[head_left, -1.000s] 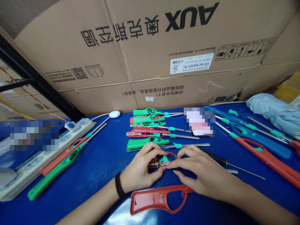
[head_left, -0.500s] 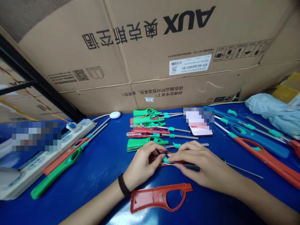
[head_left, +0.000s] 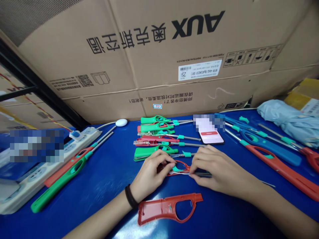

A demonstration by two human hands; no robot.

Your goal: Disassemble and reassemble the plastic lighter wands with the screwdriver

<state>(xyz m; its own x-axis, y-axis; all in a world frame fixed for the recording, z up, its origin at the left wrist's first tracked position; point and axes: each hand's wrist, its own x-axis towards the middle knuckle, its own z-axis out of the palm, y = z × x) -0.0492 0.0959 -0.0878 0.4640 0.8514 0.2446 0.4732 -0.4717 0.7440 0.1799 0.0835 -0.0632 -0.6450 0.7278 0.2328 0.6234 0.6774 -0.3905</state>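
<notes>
My left hand (head_left: 152, 171) is closed around the handle end of an opened red utility lighter (head_left: 185, 163), its thumb and forefinger beside the teal trigger (head_left: 177, 168). At the lighter's front end, the bent fingers of my right hand (head_left: 211, 167) pinch the neck area, where white wires (head_left: 178, 173) run along the lower edge. My fingertips hide what exactly is between them there. Beneath the right hand lies a dark handle (head_left: 203, 174), with a thin metal shaft showing beyond the wrist. Nearer to me rests the loose red half-shell (head_left: 164, 211), inner side up.
Several green and red lighters (head_left: 156, 152) lie in a row behind my hands, beside a phone (head_left: 211, 136). Red and blue lighters (head_left: 281, 166) lie to the right. A power strip (head_left: 37, 172) with two lighters alongside occupies the left. A large cardboard box (head_left: 149, 73) stands behind.
My right hand has drawn back a little from the trigger to the lighter's front end, uncovering the trigger and ring. My left hand stays on the handle. The view has shifted slightly.
</notes>
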